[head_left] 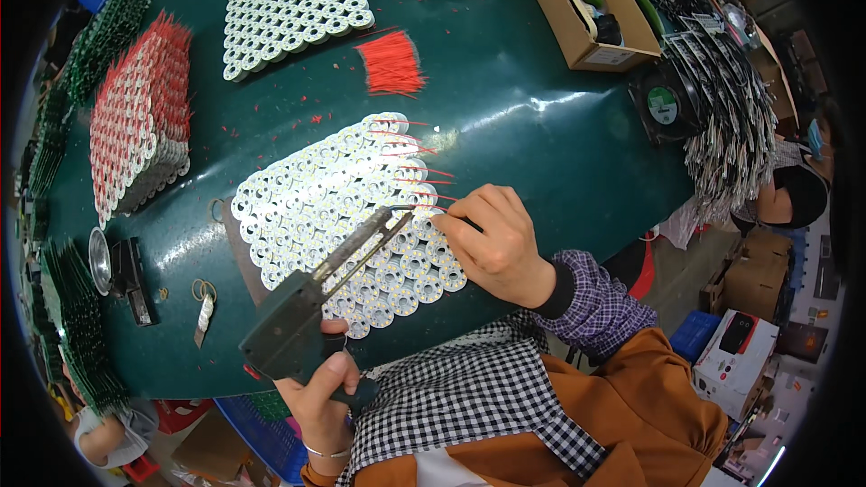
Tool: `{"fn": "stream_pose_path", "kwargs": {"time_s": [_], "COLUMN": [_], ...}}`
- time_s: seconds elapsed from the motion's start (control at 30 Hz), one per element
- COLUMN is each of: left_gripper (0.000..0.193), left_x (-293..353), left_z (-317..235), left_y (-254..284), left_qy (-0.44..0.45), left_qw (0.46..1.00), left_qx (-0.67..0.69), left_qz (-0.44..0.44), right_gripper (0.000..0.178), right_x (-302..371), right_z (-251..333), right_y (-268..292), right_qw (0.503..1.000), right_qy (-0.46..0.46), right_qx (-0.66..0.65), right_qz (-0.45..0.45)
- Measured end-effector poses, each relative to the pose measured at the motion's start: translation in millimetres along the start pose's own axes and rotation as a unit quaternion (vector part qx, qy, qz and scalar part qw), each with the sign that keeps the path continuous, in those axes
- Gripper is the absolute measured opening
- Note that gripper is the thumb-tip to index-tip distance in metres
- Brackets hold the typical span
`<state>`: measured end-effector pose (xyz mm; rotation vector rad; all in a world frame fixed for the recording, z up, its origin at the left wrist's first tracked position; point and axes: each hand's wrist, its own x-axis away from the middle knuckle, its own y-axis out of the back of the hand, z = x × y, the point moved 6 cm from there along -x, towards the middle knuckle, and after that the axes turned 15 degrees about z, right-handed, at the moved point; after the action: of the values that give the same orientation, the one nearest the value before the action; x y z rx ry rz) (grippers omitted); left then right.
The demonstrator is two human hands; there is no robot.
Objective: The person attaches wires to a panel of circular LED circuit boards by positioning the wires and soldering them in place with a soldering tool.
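Observation:
My left hand [325,388] grips the handle of a black soldering gun [287,320]. Its long metal tip reaches up and right across a panel of round white LED boards [302,176], ending at the panel's right edge. There my right hand [501,248] is closed in a pinch, with its fingertips by the soldering tip. A red wire [431,207] runs from the board to these fingertips; a small dark thing also shows between them, its kind unclear. Several red wires [424,171] stick out from the boards above along that edge.
A bundle of cut red wires [392,63] and another LED panel [298,9] lie beyond. Stacked wired panels [140,117] stand at left, near a round metal dish [100,261]. At right are a cardboard box [591,18], a black fan [665,104] and heaped strips [726,117].

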<state>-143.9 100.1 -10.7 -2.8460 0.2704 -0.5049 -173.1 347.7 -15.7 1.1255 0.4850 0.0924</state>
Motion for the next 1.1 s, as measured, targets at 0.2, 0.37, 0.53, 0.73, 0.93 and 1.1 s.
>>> {"fn": "stream_pose_path", "kwargs": {"time_s": [0.2,0.37,0.53,0.73,0.93,1.1], "left_gripper": [0.052,0.05,0.048,0.049,0.05,0.032], "left_x": [-7,-15,-14,-13,-20,-7], "left_z": [0,14,12,7,7,-18], "left_y": [16,23,24,42,40,4], "left_qy": [-0.002,-0.004,-0.025,-0.039,-0.045,0.002], "left_qw": [0.979,0.955,0.958,0.977,0.982,0.994], "left_qx": [0.202,0.291,0.28,0.205,0.18,0.111], "left_qz": [0.038,0.052,0.056,0.04,0.023,-0.014], "right_gripper": [0.018,0.01,0.018,0.033,0.018,0.005], "right_x": [-13,-63,-112,-133,-139,-134], "right_z": [-12,-60,-106,-110,-114,-103], "right_y": [26,41,-4,-24,-31,-36], "right_qw": [0.998,0.999,0.999,0.999,0.997,0.989], "right_qy": [-0.01,0.0,0.039,0.009,0.036,0.055], "right_qx": [-0.054,-0.026,-0.01,0.015,0.067,0.137], "right_qz": [-0.017,-0.045,0.015,0.051,0.019,-0.02]}}
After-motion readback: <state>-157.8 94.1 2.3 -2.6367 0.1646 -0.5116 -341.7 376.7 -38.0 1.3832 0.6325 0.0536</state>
